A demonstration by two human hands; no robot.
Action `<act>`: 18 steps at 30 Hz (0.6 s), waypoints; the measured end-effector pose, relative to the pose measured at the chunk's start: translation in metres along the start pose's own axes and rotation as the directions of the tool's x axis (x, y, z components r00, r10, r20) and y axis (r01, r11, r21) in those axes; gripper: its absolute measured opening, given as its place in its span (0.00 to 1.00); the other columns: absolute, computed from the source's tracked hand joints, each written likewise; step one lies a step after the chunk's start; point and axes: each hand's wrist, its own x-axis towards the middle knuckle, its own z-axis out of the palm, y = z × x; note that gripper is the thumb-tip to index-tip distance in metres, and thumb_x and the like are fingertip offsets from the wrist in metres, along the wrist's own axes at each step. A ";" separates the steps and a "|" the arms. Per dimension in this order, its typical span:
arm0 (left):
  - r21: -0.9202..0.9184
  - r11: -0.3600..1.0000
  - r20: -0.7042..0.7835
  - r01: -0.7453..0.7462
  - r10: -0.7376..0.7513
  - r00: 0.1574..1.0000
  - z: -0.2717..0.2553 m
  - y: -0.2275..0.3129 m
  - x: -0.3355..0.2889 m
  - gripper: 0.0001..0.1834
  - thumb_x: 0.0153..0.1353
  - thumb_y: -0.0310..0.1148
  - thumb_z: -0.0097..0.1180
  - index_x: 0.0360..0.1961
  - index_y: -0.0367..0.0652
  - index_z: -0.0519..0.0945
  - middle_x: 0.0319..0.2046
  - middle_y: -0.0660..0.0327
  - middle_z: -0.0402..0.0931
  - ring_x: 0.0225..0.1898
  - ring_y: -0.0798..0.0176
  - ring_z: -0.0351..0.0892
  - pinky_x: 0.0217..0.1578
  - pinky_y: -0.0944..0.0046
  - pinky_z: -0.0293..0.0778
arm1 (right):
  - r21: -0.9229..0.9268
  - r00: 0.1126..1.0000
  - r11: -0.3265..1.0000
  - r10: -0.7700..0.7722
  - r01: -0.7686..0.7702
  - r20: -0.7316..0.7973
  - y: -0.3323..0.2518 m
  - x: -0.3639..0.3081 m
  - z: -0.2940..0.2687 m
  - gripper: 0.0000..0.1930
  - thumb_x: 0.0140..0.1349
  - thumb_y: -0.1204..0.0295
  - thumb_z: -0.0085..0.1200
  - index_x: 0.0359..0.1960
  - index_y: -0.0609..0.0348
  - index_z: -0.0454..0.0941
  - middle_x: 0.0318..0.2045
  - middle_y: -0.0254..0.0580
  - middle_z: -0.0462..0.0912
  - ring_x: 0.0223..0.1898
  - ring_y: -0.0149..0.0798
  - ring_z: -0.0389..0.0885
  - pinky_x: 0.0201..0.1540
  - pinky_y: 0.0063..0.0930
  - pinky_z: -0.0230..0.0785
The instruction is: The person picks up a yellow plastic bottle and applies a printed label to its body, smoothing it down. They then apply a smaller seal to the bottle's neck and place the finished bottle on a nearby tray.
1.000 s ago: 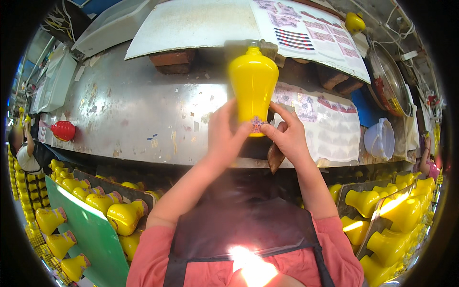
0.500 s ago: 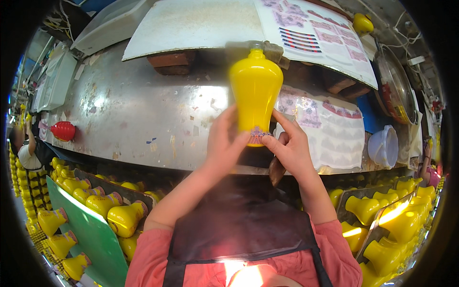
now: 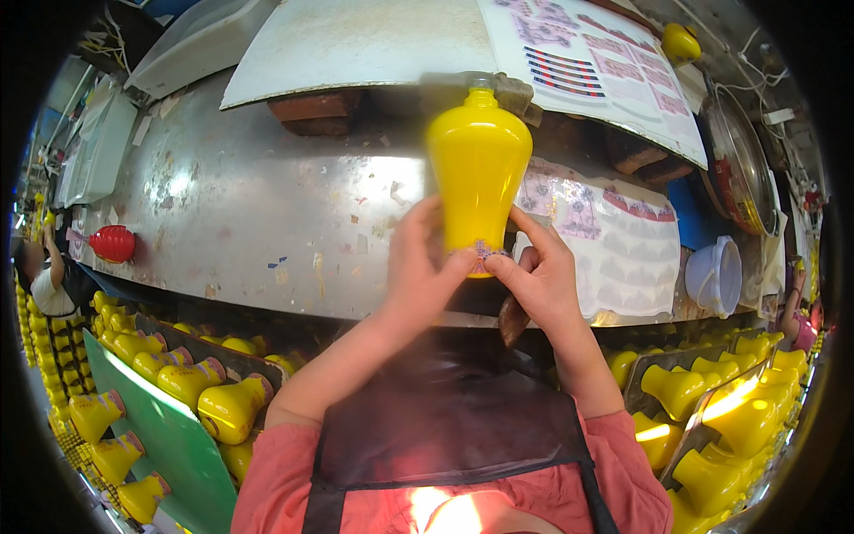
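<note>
A glossy yellow vase (image 3: 480, 178) points away from me, its narrow neck against a dark holder (image 3: 514, 96) at the table's far side. A patterned purple-and-pink decal (image 3: 481, 249) lies round its base end. My left hand (image 3: 425, 254) is closed on the left side of the base, its thumb pressing on the decal. My right hand (image 3: 543, 271) grips the right side, its thumb tip close to the left one. Under the right palm a brown, flat-bladed piece (image 3: 513, 322) sticks out, apparently tucked in the fingers; its kind is unclear.
Decal sheets (image 3: 623, 254) lie right of the vase on the metal table (image 3: 267, 214). A white board (image 3: 374, 44) on bricks (image 3: 316, 111) stands behind. A white bucket (image 3: 713, 276) is at right, a red container (image 3: 113, 243) at left. Racks of yellow vases (image 3: 236, 408) flank me.
My left thumb has slid right across the decal, nearer to my right thumb. The vase stays in both hands, and the whole view has shifted slightly.
</note>
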 end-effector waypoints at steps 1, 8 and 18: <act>-0.003 1.000 -0.001 -0.011 0.011 1.000 0.000 -0.001 0.000 0.40 0.60 0.35 0.67 0.69 0.32 0.62 0.62 0.46 0.69 0.63 0.49 0.71 0.66 0.50 0.66 | 0.002 1.000 1.000 0.011 -0.011 -0.009 0.003 0.000 0.000 0.37 0.54 0.67 0.73 0.67 0.63 0.75 0.35 0.32 0.72 0.22 0.18 0.65 0.26 0.16 0.59; 0.009 0.999 -0.018 -0.042 0.043 0.999 0.002 -0.004 0.001 0.38 0.61 0.35 0.66 0.68 0.33 0.64 0.62 0.46 0.70 0.63 0.48 0.72 0.66 0.50 0.66 | 0.038 0.998 0.998 -0.045 0.046 -0.032 0.006 0.001 0.004 0.34 0.58 0.67 0.71 0.67 0.63 0.75 0.34 0.31 0.73 0.23 0.17 0.66 0.26 0.16 0.59; -0.023 0.998 0.116 -0.052 0.055 0.992 -0.014 -0.010 0.000 0.29 0.79 0.40 0.45 0.75 0.41 0.59 0.65 0.51 0.69 0.66 0.58 0.68 0.67 0.58 0.63 | 0.313 0.993 0.948 0.013 -0.050 0.117 0.010 0.000 -0.005 0.26 0.75 0.64 0.52 0.70 0.62 0.71 0.29 0.25 0.74 0.26 0.17 0.67 0.30 0.13 0.59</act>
